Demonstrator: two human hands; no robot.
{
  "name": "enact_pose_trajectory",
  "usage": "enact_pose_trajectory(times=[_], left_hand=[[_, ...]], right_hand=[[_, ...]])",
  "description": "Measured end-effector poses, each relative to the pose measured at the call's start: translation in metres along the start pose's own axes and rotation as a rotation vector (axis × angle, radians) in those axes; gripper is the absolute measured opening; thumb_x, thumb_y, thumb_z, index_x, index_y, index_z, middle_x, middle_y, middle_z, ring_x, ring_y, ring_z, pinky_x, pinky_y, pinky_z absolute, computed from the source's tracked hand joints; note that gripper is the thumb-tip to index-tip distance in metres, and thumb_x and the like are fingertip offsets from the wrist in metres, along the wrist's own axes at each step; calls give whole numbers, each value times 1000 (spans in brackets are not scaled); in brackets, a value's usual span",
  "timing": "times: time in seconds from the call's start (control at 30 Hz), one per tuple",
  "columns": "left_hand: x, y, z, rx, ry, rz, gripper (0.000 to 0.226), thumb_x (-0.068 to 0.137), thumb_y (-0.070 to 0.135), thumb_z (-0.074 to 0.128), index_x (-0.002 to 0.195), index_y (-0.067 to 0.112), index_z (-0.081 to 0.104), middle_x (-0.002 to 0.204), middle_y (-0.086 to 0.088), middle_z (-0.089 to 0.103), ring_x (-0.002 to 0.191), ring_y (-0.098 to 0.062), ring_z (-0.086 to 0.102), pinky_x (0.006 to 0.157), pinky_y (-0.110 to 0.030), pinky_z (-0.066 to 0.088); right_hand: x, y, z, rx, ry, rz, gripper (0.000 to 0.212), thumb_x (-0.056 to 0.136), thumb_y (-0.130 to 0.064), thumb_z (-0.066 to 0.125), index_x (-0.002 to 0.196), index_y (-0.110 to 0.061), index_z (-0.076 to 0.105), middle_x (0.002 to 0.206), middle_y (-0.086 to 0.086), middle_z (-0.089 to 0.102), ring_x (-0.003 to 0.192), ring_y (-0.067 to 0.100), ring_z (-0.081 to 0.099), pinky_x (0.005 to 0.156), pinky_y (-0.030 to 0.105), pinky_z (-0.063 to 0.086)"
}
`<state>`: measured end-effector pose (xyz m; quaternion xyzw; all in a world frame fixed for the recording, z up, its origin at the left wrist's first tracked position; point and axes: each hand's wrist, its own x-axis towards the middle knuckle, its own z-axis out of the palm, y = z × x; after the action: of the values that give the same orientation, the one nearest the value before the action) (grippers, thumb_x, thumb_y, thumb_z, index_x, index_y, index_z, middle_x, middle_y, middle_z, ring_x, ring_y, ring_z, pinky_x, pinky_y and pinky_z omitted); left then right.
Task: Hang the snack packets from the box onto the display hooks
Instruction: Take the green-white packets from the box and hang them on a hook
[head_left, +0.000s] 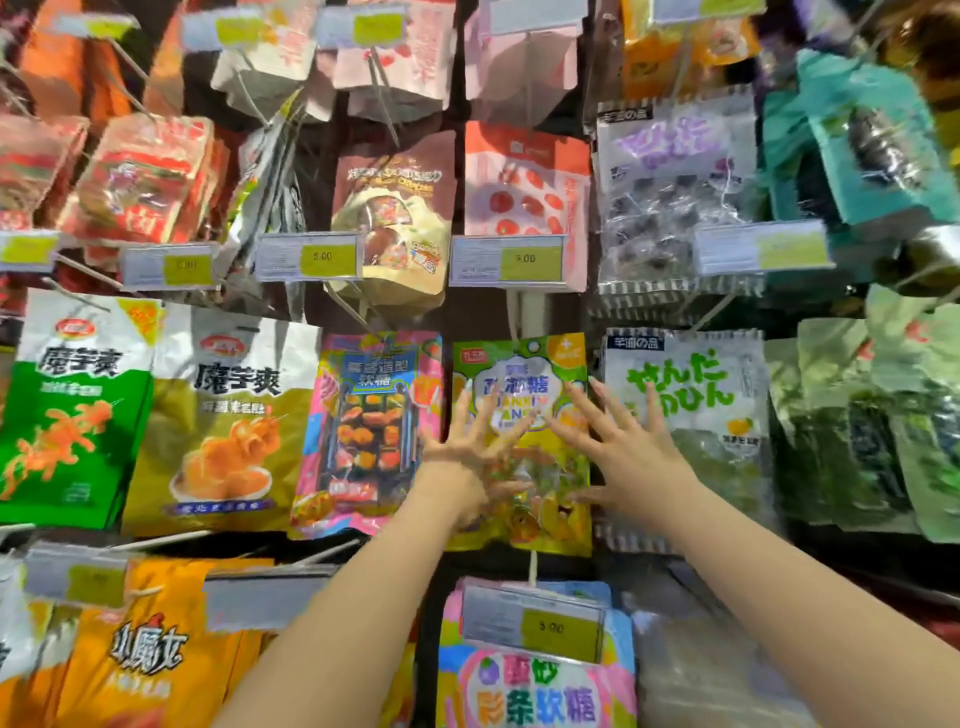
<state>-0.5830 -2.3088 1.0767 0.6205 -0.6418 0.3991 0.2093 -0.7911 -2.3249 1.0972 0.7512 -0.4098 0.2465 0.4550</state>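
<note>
Head cam is looking straight at a packed snack wall, with both arms reached out to the glossy green-and-yellow candy packet (521, 415) hanging on its thin metal display hook (513, 318) right in front of the fingers. Biggest risk, I'd say: that packet is squeezed between the pink-and-blue gummy packet (370, 431) just outside the left hand and the white-and-green citrus packet (691, 415) just outside the right one, so a careless push could swing it into them or slide it off the hook's tip. The price tag (506, 259) just above the fingertips could get bumped too. The left hand (470, 452) is spread wide, fingers fanned and pressed flat on the packet's face, not gripping anything. The right hand (621, 447) mirrors it, palm down and splayed, thumb low near the packet's bottom edge. Can't see the box anywhere, so no clue where the next packet comes from.
</note>
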Motion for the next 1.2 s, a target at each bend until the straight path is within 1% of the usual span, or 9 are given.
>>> enact_pose_trajectory(times=[0.1,0.17,0.3,0.4,0.53,0.67,0.8,1.0,1.2], left_hand=[[13,10,14,28,-68,102,84,76,78,33,134,56,-22,155,4,-27,143,-31,-24,106,-72,17],[18,16,20,46,-40,142,79,69,82,18,127,60,-30,149,7,-35,138,-31,-31,107,-71,15],[22,23,30,67,-42,120,84,79,73,38,135,55,-22,145,2,-38,131,-32,-36,104,-75,7],[22,21,35,138,69,125,96,73,76,47,140,51,-16,156,-1,-23,141,-38,-13,99,-74,25],[13,13,11,88,-83,158,78,87,66,33,136,50,-26,152,6,-31,146,-26,-15,113,-61,20],[-1,12,-48,-7,-48,252,59,96,48,36,148,37,12,159,0,10,144,-23,19,105,-49,40],[-21,17,-81,-55,73,261,48,96,41,40,139,20,37,135,-8,46,121,-27,48,90,-40,47],[-98,35,-133,-310,235,258,36,93,34,48,122,13,53,115,-7,57,106,-26,55,76,-37,46],[-210,84,-149,-506,206,205,52,87,43,38,123,10,55,117,-11,62,108,-31,58,85,-43,50]], right_hand=[[-20,33,15,9,-30,138,105,60,-78,57,141,-50,-4,153,-2,-18,143,25,-10,104,70,-2],[-23,43,18,-1,-141,157,105,65,-79,50,137,-51,-21,141,-6,-36,141,26,-21,105,70,-4],[-21,49,31,-15,-163,130,105,69,-77,48,131,-46,-32,141,-3,-39,129,22,-33,106,71,-4],[-17,53,37,-47,-209,114,105,72,-77,45,133,-45,-34,146,-1,-39,133,26,-34,107,70,-4],[-21,58,13,13,-327,75,94,77,-72,42,136,-46,-26,148,-4,-37,142,25,-22,111,65,1],[-43,62,-34,172,-366,65,71,88,-55,47,145,-44,6,158,-6,-6,145,22,9,112,53,27],[-76,51,-83,275,-309,106,56,92,-43,46,143,-34,28,153,-3,24,135,19,34,103,42,42],[-149,21,-138,385,-185,161,50,94,-41,45,141,-31,32,143,-4,35,126,18,44,84,35,47],[-240,-21,-157,489,-59,128,51,91,-35,53,139,-27,38,138,-3,42,121,20,48,82,36,48]])
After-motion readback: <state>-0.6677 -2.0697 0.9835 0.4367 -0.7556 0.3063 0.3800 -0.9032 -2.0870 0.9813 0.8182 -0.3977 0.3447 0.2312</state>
